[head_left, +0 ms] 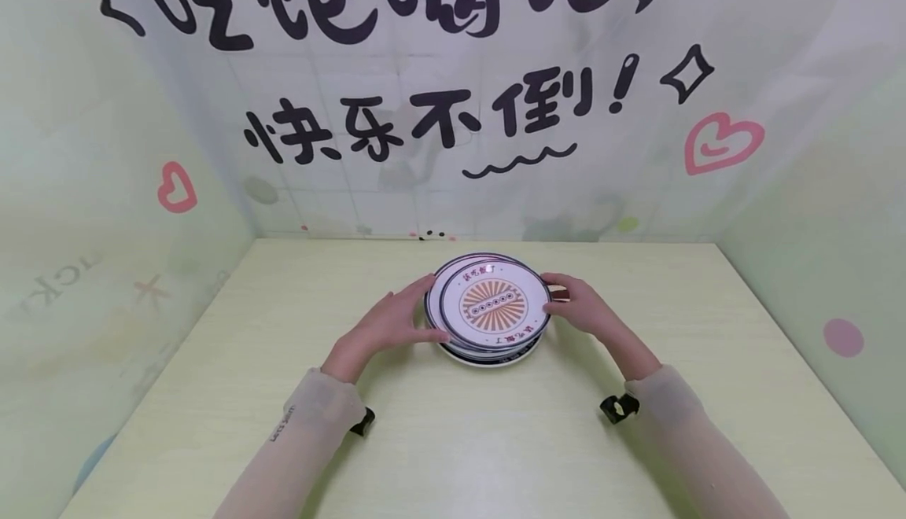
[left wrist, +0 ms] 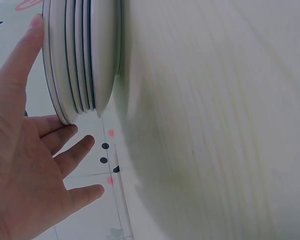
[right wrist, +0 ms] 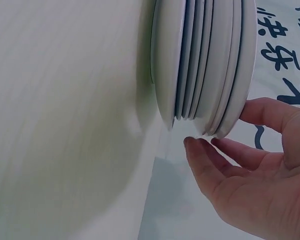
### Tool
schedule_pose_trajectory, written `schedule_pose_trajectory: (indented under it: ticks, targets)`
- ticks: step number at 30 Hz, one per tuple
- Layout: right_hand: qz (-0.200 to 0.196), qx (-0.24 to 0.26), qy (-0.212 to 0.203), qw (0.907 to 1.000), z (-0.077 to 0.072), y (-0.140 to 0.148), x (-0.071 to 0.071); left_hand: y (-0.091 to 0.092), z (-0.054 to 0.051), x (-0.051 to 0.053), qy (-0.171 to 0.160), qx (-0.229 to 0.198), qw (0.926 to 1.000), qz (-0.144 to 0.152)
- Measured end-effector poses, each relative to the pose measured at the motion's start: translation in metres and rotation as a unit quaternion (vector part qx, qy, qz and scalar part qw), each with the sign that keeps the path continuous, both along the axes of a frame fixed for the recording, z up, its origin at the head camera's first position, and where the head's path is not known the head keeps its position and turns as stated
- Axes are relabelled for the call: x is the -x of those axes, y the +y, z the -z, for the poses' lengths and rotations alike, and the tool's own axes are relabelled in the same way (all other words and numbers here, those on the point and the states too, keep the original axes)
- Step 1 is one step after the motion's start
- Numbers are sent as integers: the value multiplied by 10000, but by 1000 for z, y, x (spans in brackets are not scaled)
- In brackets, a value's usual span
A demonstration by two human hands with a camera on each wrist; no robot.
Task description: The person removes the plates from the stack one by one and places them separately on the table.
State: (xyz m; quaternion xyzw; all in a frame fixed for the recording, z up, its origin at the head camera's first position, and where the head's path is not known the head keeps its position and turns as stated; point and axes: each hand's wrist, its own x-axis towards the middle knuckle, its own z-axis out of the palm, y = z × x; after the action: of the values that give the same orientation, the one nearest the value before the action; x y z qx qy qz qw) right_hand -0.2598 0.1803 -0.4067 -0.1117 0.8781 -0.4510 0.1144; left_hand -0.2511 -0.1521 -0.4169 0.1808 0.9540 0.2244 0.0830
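- Pale surface (head_left: 467,456), lettered wall (head_left: 396,204) behind.
- Plate stack (left wrist: 82,60) between left hand (head_left: 388,322) and right hand (head_left: 579,305); round top plate (head_left: 495,303) off-centre, nearer the right.
- Right fingers (right wrist: 202,167) pinch that plate's rim; left fingers (left wrist: 72,156), spread, touch the stack.

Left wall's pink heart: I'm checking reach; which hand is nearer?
Left. The left hand is right of the pink heart, beside the plates; the right hand is farther right, across them.

Before you lies a pale worktop (head_left: 488,440) with wood grain, and behind it you see a light back wall (head_left: 375,204) with large black lettering (head_left: 447,127) and a pink heart (head_left: 719,149). Your left wall (head_left: 99,165) has a smaller heart (head_left: 177,189); your right wall (head_left: 814,244), a purple spot (head_left: 844,337).
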Motion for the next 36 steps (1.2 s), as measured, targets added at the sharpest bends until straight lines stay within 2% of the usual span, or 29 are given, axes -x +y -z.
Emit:
schedule_pose_trajectory:
  ticks: [6,15,22,36]
  targets:
    - [231,-12,14,9997,-2,0,-4,0,0,-2,-46,-27,10000,20]
    - [408,223,-64,9989,-2,2,-5,0,1,-2,34,-36,10000,18]
    - [694,396,-64,9968,0,3,-5,-1,2,-1,34,-39,10000,-2]
    - [852,685,-204,9938,0,2,-6,-1,2,-1,21,-42,10000,6]
